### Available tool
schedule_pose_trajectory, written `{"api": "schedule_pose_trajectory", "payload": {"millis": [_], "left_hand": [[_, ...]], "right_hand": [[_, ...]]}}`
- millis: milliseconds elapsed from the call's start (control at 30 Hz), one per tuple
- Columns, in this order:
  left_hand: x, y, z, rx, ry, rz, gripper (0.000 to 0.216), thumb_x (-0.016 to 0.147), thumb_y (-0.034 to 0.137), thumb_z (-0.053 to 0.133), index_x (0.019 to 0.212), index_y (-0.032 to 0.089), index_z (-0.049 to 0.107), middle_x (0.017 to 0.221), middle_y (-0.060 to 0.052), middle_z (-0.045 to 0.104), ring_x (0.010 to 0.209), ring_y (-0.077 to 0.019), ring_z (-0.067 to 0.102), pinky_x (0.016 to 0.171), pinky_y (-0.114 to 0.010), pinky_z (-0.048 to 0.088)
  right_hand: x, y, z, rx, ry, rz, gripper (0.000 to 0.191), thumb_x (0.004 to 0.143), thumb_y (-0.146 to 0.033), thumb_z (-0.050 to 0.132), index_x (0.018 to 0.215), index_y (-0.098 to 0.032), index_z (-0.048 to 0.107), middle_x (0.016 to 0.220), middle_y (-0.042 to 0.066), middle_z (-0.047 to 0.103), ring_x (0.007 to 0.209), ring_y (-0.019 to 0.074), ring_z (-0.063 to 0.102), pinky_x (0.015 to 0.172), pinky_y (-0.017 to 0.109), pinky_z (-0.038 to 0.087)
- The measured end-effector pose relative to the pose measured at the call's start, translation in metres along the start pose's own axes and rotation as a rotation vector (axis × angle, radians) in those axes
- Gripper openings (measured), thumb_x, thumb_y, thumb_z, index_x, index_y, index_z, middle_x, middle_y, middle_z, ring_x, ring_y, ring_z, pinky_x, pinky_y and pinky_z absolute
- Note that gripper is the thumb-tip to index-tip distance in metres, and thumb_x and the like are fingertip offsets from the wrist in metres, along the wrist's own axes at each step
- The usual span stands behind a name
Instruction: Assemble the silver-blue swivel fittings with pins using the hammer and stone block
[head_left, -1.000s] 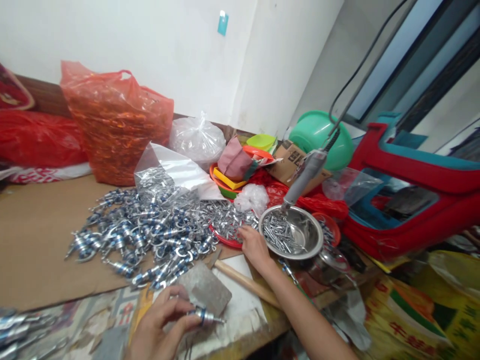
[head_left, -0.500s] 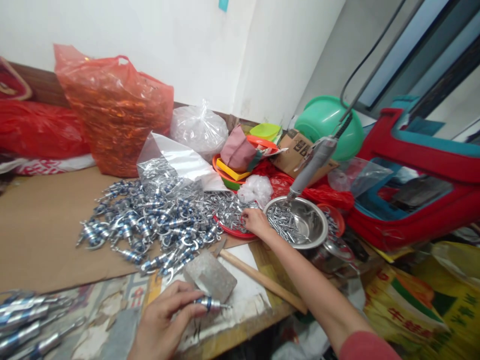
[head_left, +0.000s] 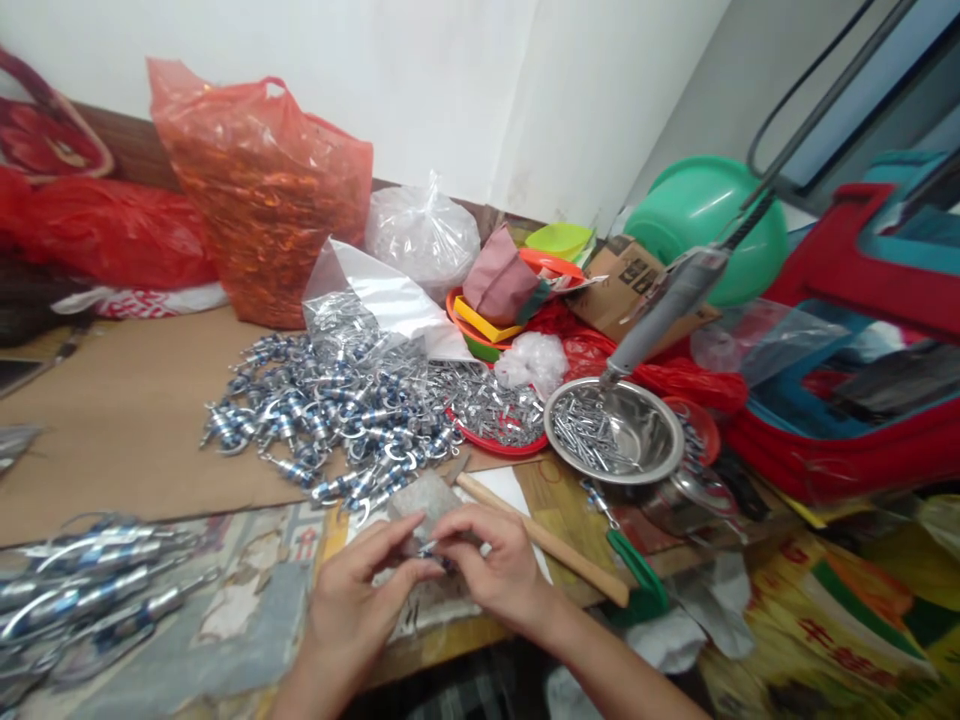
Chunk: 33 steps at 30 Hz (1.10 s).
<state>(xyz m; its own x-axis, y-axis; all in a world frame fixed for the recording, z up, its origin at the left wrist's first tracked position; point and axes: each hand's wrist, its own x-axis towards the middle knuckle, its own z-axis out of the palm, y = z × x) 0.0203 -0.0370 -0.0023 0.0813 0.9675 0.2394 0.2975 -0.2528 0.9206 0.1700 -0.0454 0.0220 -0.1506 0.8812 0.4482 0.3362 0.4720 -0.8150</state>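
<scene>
In front of me, my left hand [head_left: 360, 595] pinches a small silver-and-blue metal fitting [head_left: 426, 551] between thumb and fingers. My right hand [head_left: 499, 570] meets it from the other side, its thumb and fingertips closed at the fitting's end. Whatever small piece the right fingers hold is mostly hidden. Just behind the hands lies a grey metal block [head_left: 420, 500], partly covered by them. A hammer with a wooden handle [head_left: 551, 545] lies to the right of the block. Beyond is a large heap of similar silver-and-blue fittings [head_left: 315, 410].
A red tray [head_left: 499, 443] holds small metal pieces. Beside it stands a steel bowl [head_left: 660, 440] of pins, under a hanging grey power screwdriver [head_left: 667, 305]. More fittings [head_left: 97, 580] lie at left. Behind are an orange bag [head_left: 262, 210] and a green basin [head_left: 712, 220].
My right hand has left the red tray and come down to the fitting in my left hand. The view has shifted, now showing a green-handled item right of the hammer.
</scene>
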Motion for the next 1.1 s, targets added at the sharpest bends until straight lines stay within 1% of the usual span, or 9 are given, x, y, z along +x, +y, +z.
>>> {"api": "schedule_pose_trajectory", "payload": {"millis": [233,367,467,567,667,800,900,1000,1100], "left_hand": [[-0.003,0.013,-0.004,-0.083,-0.099,-0.064,0.007,0.063,0.023,0.067,0.066,0.025,0.074,0.066,-0.001,0.066,0.065,-0.0164,0.06,0.058,-0.023,0.045],[-0.002,0.022,-0.007,-0.172,-0.088,-0.15,0.004,0.059,0.023,0.069,0.058,0.025,0.072,0.062,0.0,0.066,0.063,-0.0155,0.06,0.058,-0.022,0.045],[0.001,0.026,-0.009,-0.106,-0.142,-0.12,0.005,0.06,0.026,0.068,0.056,0.022,0.07,0.06,0.0,0.066,0.059,-0.0154,0.06,0.057,-0.022,0.045],[0.003,0.028,-0.011,0.042,-0.22,-0.033,0.011,0.065,0.027,0.065,0.058,0.02,0.069,0.057,-0.001,0.063,0.056,-0.0153,0.059,0.053,-0.023,0.044],[0.004,0.029,-0.014,0.114,-0.193,0.132,0.012,0.067,0.026,0.062,0.059,0.02,0.069,0.062,-0.003,0.063,0.059,-0.0154,0.06,0.055,-0.022,0.045],[0.003,0.029,-0.015,0.113,-0.135,0.194,0.009,0.066,0.025,0.062,0.061,0.022,0.069,0.075,-0.004,0.069,0.07,-0.0175,0.064,0.065,-0.023,0.048],[-0.001,0.025,-0.013,0.049,-0.163,-0.014,0.011,0.065,0.03,0.062,0.068,0.024,0.07,0.076,-0.002,0.072,0.074,-0.0196,0.066,0.07,-0.026,0.051],[-0.004,0.016,-0.007,-0.112,-0.131,-0.252,0.036,0.056,0.033,0.069,0.09,0.022,0.067,0.087,-0.003,0.072,0.082,-0.0229,0.065,0.071,-0.029,0.053],[-0.005,0.009,-0.003,-0.267,-0.116,-0.376,0.053,0.053,0.035,0.071,0.102,0.019,0.061,0.092,-0.005,0.071,0.087,-0.0246,0.063,0.074,-0.031,0.052]], "right_hand": [[-0.012,-0.001,-0.008,0.037,0.011,0.045,0.013,0.073,-0.011,0.056,0.083,-0.017,0.059,0.074,0.002,0.065,0.068,0.0121,0.061,0.064,0.021,0.05],[-0.023,0.004,-0.015,-0.157,-0.006,-0.248,0.03,0.074,-0.013,0.058,0.103,-0.017,0.053,0.091,0.008,0.063,0.084,0.0159,0.06,0.073,0.027,0.05],[-0.025,0.007,-0.023,-0.363,-0.054,-0.525,0.025,0.078,-0.007,0.05,0.1,-0.016,0.057,0.093,0.01,0.063,0.085,0.0157,0.059,0.07,0.026,0.05],[-0.022,0.003,-0.029,-0.474,-0.099,-0.639,0.019,0.08,-0.009,0.048,0.094,-0.013,0.06,0.091,0.012,0.065,0.086,0.0173,0.059,0.069,0.026,0.05],[-0.019,-0.001,-0.031,-0.486,-0.09,-0.657,0.019,0.081,-0.009,0.047,0.092,-0.011,0.062,0.09,0.012,0.066,0.086,0.0173,0.06,0.068,0.026,0.05],[-0.02,-0.001,-0.026,-0.428,-0.043,-0.55,0.024,0.079,-0.007,0.046,0.09,-0.014,0.065,0.089,0.01,0.067,0.08,0.0153,0.062,0.066,0.023,0.051],[-0.022,0.0,-0.017,-0.261,0.004,-0.335,0.021,0.077,-0.009,0.051,0.087,-0.015,0.068,0.086,0.009,0.068,0.075,0.0137,0.064,0.065,0.021,0.052],[-0.02,-0.001,-0.01,-0.105,0.049,-0.063,0.011,0.071,-0.017,0.063,0.079,-0.015,0.071,0.075,0.007,0.069,0.067,0.0136,0.064,0.061,0.02,0.051],[-0.007,0.002,-0.016,-0.099,-0.109,0.082,0.011,0.066,-0.025,0.068,0.074,-0.017,0.071,0.068,0.003,0.069,0.061,0.0127,0.063,0.055,0.018,0.05]]}}
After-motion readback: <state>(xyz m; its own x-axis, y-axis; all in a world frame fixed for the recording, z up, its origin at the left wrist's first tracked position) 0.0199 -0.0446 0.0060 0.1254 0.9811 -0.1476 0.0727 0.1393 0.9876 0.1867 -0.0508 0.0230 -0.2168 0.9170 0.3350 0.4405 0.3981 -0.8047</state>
